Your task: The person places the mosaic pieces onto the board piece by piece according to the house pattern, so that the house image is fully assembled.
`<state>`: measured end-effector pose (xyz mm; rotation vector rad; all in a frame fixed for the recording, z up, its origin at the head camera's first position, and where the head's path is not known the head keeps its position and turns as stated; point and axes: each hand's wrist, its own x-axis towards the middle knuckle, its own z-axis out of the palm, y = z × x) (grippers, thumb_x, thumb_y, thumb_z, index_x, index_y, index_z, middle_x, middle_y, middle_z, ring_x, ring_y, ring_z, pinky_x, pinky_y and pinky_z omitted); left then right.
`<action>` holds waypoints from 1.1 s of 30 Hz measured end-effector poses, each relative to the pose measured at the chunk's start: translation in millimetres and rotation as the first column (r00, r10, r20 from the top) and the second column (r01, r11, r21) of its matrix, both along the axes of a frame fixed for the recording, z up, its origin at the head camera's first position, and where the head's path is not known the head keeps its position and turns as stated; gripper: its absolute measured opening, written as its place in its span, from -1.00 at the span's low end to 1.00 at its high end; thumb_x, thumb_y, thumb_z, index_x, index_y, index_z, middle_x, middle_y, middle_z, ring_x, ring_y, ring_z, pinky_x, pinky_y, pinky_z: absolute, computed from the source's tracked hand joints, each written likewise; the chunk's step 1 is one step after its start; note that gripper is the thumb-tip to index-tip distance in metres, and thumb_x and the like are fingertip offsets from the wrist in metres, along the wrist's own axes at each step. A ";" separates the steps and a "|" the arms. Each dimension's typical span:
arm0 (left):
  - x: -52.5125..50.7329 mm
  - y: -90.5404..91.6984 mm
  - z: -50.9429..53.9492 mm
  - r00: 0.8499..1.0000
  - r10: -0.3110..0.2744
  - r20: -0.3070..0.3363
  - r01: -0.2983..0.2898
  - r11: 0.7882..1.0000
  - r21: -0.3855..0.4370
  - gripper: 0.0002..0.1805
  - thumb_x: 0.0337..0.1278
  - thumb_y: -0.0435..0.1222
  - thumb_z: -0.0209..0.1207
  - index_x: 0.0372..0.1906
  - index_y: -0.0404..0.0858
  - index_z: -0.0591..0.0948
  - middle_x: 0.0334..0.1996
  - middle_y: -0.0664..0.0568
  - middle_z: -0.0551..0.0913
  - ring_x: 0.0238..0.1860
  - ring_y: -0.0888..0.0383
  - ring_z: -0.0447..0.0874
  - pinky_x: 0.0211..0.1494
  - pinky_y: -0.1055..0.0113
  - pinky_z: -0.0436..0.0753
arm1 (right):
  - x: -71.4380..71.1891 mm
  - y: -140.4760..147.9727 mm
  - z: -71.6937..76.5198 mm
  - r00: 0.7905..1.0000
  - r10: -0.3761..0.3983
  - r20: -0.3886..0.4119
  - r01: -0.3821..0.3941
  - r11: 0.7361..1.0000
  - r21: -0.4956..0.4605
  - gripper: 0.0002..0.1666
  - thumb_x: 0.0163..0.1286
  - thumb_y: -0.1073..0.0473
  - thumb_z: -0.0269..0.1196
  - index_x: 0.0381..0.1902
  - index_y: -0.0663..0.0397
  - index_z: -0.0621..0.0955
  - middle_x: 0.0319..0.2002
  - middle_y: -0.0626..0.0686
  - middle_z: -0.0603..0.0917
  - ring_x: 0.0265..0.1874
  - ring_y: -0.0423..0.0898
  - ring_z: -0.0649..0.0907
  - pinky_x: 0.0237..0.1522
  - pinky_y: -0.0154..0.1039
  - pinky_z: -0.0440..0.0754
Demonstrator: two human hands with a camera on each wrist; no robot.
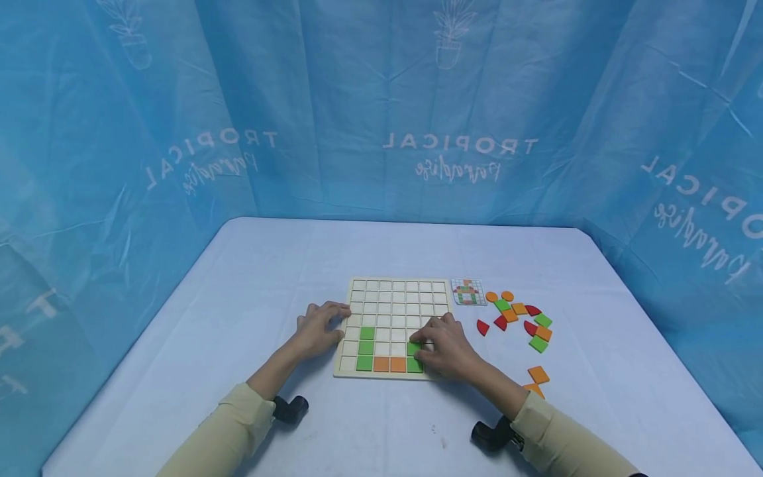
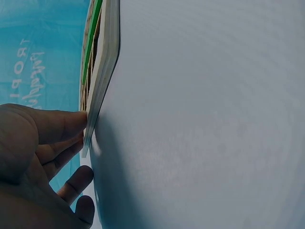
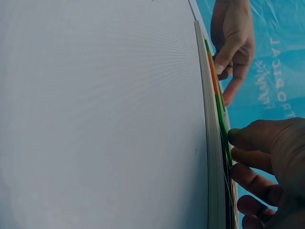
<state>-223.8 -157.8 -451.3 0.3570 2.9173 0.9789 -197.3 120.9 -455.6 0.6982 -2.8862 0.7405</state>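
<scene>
A pale wooden grid board (image 1: 389, 377) lies on the table, with green square tiles (image 1: 365, 348) up a left column and two orange square tiles (image 1: 389, 364) along the bottom row. My left hand (image 1: 318, 329) rests at the board's left edge, thumb and index finger spread apart and touching it; in the left wrist view the thumb (image 2: 66, 125) meets the rim. Over the lower right of the grid, my right hand (image 1: 447, 348) pinches a green square tile (image 1: 412, 348) between thumb and index finger, just above another green tile (image 1: 414, 365). The fingers partly cover it.
A small pattern card (image 1: 468, 291) lies at the board's upper right. Loose orange, green and red pieces, such as a red quarter-circle (image 1: 483, 327) and an orange circle (image 1: 507, 296), are scattered right of it. Orange tiles (image 1: 538, 375) lie near the right forearm. Blue curtains surround the white table (image 1: 286, 258).
</scene>
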 end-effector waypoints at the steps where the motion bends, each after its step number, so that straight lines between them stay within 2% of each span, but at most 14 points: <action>1: 0.0 0.2 0.1 1.000 0.003 0.002 -0.003 1.000 0.001 -0.54 0.03 -0.39 0.27 0.12 -0.26 0.59 0.23 0.01 0.48 0.03 0.01 0.30 -0.01 -0.01 0.20 | -0.1 0.1 -0.2 1.000 0.001 -0.001 -0.001 1.000 -0.001 -0.76 0.09 0.15 0.44 -0.22 -0.09 0.76 -0.33 -0.15 0.53 -0.23 -0.09 0.35 -0.19 -0.10 0.25; 9: 0.0 1.4 -1.6 1.000 0.001 0.004 -0.001 1.000 0.009 -0.54 0.03 -0.39 0.27 0.12 -0.26 0.59 0.22 0.00 0.48 0.02 0.02 0.30 0.00 -0.01 0.19 | 1.5 13.3 1.6 1.000 -0.017 0.012 0.018 0.999 -0.051 -0.70 0.09 0.13 0.44 -0.17 -0.04 0.75 -0.30 -0.16 0.56 -0.21 -0.11 0.36 -0.20 -0.14 0.28; 12: -0.3 1.6 -1.3 1.000 -0.003 0.005 0.003 1.000 0.010 -0.54 0.03 -0.39 0.27 0.13 -0.25 0.59 0.22 0.01 0.48 0.02 0.02 0.30 0.00 -0.01 0.19 | 2.2 29.5 3.2 0.999 -0.050 -0.002 0.050 0.995 -0.088 -0.70 0.08 0.16 0.45 -0.16 -0.02 0.74 -0.31 -0.14 0.58 -0.21 -0.10 0.37 -0.21 -0.14 0.31; 17: -1.0 0.7 0.9 1.000 -0.006 -0.002 0.006 1.000 0.015 -0.54 0.04 -0.40 0.27 0.13 -0.26 0.58 0.23 0.00 0.48 0.04 0.00 0.30 0.00 -0.02 0.18 | 3.0 67.5 5.3 0.987 -0.141 -0.072 0.132 0.984 -0.118 -0.68 0.05 0.22 0.47 -0.17 0.06 0.73 -0.33 -0.05 0.60 -0.21 -0.03 0.41 -0.20 -0.07 0.31; 20: -1.2 0.0 1.2 1.000 -0.006 -0.007 0.006 1.000 0.012 -0.54 0.04 -0.40 0.26 0.13 -0.26 0.58 0.22 -0.01 0.48 0.04 0.00 0.30 0.00 -0.02 0.19 | 4.4 91.4 4.9 0.974 -0.214 -0.074 0.204 0.972 -0.118 -0.68 0.06 0.23 0.46 -0.17 0.12 0.72 -0.27 0.03 0.63 -0.16 0.04 0.42 -0.14 0.01 0.31; 24: -1.1 -0.5 0.1 1.000 -0.007 -0.005 0.007 1.000 0.010 -0.54 0.03 -0.40 0.26 0.13 -0.26 0.58 0.22 -0.01 0.48 0.05 -0.01 0.30 -0.01 -0.01 0.19 | 8.3 119.8 4.4 0.950 -0.311 -0.023 0.307 0.947 -0.097 -0.66 0.11 0.19 0.43 -0.14 0.18 0.70 -0.17 0.15 0.64 -0.04 0.14 0.39 -0.07 0.11 0.30; 30: -1.3 0.2 -0.4 1.000 -0.007 -0.003 0.007 1.000 -0.001 -0.54 0.03 -0.39 0.27 0.12 -0.25 0.59 0.22 -0.01 0.49 0.06 -0.01 0.30 0.00 -0.02 0.20 | 18.0 152.5 5.0 0.907 -0.420 0.022 0.420 0.907 -0.040 -0.60 0.13 0.14 0.42 -0.10 0.26 0.68 -0.14 0.28 0.60 -0.07 0.21 0.36 -0.18 0.10 0.29; 33: -0.5 0.4 -0.7 1.000 -0.006 -0.007 0.006 1.000 -0.004 -0.54 0.04 -0.39 0.27 0.13 -0.25 0.58 0.22 0.00 0.48 0.05 0.00 0.30 0.00 -0.01 0.20 | 22.9 163.6 6.0 0.888 -0.459 0.031 0.460 0.887 -0.035 -0.61 0.13 0.15 0.41 -0.15 0.31 0.68 -0.17 0.33 0.58 -0.09 0.25 0.36 -0.16 0.16 0.28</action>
